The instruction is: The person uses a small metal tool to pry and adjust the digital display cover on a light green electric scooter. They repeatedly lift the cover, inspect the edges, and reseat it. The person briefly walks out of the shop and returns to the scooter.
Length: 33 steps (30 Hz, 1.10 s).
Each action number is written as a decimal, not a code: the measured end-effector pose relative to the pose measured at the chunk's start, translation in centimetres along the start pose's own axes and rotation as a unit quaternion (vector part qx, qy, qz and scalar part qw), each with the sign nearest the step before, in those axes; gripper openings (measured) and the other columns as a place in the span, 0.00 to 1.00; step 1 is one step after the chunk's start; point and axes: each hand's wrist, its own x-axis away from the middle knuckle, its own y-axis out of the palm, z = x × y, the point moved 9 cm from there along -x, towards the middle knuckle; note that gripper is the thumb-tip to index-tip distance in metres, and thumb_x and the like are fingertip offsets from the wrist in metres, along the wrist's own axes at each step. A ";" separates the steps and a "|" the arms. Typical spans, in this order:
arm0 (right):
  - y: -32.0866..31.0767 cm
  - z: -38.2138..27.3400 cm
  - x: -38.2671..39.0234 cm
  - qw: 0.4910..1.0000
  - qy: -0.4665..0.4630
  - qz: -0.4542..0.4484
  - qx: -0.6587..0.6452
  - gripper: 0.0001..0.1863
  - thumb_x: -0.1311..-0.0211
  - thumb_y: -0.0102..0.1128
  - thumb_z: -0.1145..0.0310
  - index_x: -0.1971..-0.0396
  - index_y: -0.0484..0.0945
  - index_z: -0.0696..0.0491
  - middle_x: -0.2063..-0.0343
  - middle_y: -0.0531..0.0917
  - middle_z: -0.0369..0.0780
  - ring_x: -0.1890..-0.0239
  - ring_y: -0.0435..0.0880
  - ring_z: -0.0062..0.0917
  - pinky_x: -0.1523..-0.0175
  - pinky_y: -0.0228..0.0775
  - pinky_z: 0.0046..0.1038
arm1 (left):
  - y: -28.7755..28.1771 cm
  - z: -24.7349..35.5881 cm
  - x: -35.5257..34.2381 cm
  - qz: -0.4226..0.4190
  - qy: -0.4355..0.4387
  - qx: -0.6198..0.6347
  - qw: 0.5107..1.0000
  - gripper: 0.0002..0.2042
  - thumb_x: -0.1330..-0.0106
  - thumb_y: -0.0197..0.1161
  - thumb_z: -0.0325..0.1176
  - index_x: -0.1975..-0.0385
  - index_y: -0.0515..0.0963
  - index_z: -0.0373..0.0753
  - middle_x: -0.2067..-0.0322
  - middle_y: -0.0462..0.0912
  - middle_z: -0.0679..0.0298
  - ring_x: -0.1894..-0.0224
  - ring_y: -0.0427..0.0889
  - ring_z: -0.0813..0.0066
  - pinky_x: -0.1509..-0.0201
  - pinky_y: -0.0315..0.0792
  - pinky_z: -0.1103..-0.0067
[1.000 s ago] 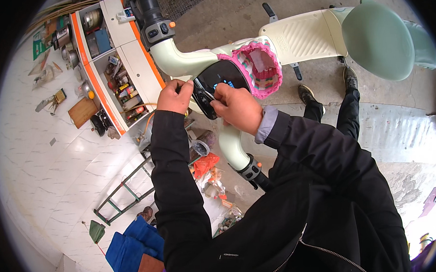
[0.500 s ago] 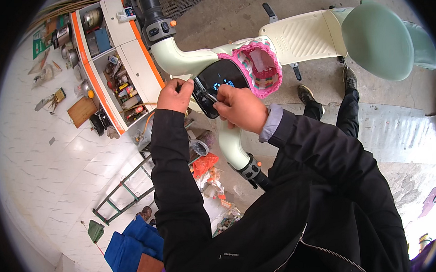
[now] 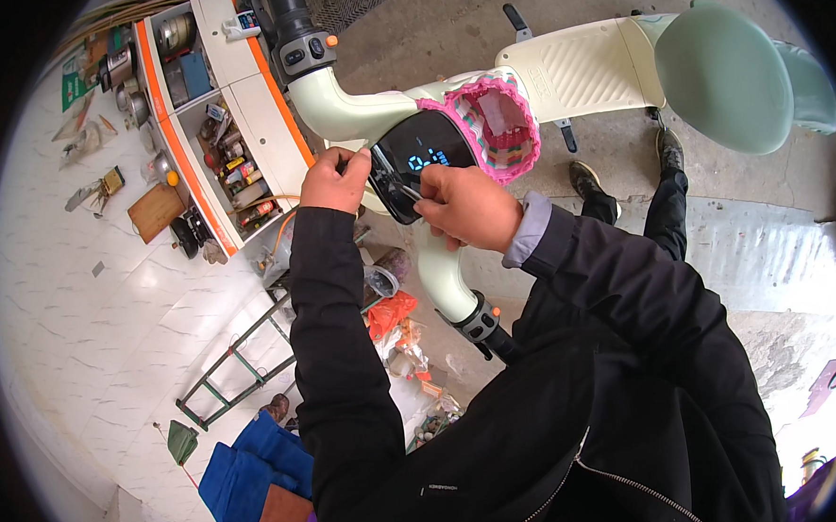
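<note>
A pale green electric scooter's glossy black display panel (image 3: 426,138), with lit blue digits, lies between my hands. At its left edge is my left hand (image 3: 333,184), thumb and forefinger pinched at the rim; a small dark thing seems to sit between them, its kind unclear. My right hand (image 3: 472,209) is closed round a slim metallic tool (image 3: 409,190) whose tip reaches the panel's lower left part. The fingers cover most of the tool. Beside the panel hangs a pink-trimmed fabric pouch (image 3: 476,95) with its mouth gaping.
Handlebar grips (image 3: 305,51) stick out above and below the panel. To the right are the cream footboard (image 3: 578,71) and green seat (image 3: 725,79). A white and orange cabinet (image 3: 269,127) with bottles stands left. Below it are a green metal ladder frame (image 3: 244,360) and an orange bag (image 3: 391,313).
My right hand has shifted slightly right and down with the tool, showing more of the digits. My left hand stays at the panel's left edge.
</note>
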 end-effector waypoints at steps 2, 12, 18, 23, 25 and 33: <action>0.0 0.0 0.1 1.000 0.006 -0.007 0.008 0.08 0.27 0.63 0.69 0.63 0.76 0.58 0.78 0.86 0.40 0.82 0.86 0.22 0.77 0.74 0.29 | -0.2 0.2 0.3 0.022 -0.004 0.001 1.000 0.21 0.31 0.69 0.49 0.63 0.84 0.32 0.76 0.82 0.62 0.73 0.78 0.71 0.64 0.74 0.72; -0.4 -1.0 1.2 0.999 0.031 -0.033 0.024 0.09 0.29 0.61 0.70 0.67 0.76 0.60 0.80 0.86 0.42 0.80 0.90 0.29 0.73 0.81 0.33 | -1.1 1.7 2.9 0.095 -0.005 -0.033 0.995 0.16 0.35 0.76 0.45 0.62 0.83 0.39 0.80 0.73 0.69 0.77 0.74 0.76 0.69 0.72 0.73; -0.2 -0.6 1.1 0.997 0.043 -0.055 0.041 0.09 0.28 0.61 0.69 0.66 0.75 0.58 0.80 0.86 0.39 0.81 0.88 0.24 0.79 0.76 0.30 | -1.0 3.4 4.0 0.099 0.075 -0.095 0.988 0.12 0.33 0.75 0.41 0.57 0.85 0.42 0.71 0.79 0.65 0.73 0.79 0.70 0.65 0.76 0.70; -0.1 -0.3 1.1 0.995 0.050 -0.066 0.047 0.09 0.28 0.60 0.68 0.66 0.75 0.57 0.79 0.86 0.38 0.82 0.87 0.22 0.81 0.74 0.28 | -0.9 4.9 4.5 0.101 0.116 -0.143 0.978 0.11 0.32 0.73 0.39 0.53 0.87 0.45 0.67 0.83 0.61 0.69 0.83 0.65 0.62 0.78 0.69; -0.1 -0.2 1.1 0.995 0.058 -0.074 0.046 0.09 0.28 0.60 0.68 0.67 0.75 0.57 0.79 0.86 0.38 0.82 0.87 0.21 0.81 0.75 0.28 | -0.9 5.3 4.6 0.100 0.126 -0.160 0.974 0.11 0.32 0.72 0.39 0.53 0.87 0.46 0.66 0.83 0.61 0.69 0.84 0.64 0.62 0.79 0.68; -0.3 -0.7 1.5 0.992 0.065 -0.094 0.055 0.07 0.30 0.58 0.71 0.67 0.75 0.59 0.79 0.87 0.41 0.81 0.89 0.25 0.77 0.81 0.30 | -0.5 5.9 4.9 0.112 0.151 -0.201 0.961 0.10 0.30 0.71 0.40 0.53 0.87 0.47 0.63 0.85 0.58 0.64 0.88 0.54 0.59 0.81 0.63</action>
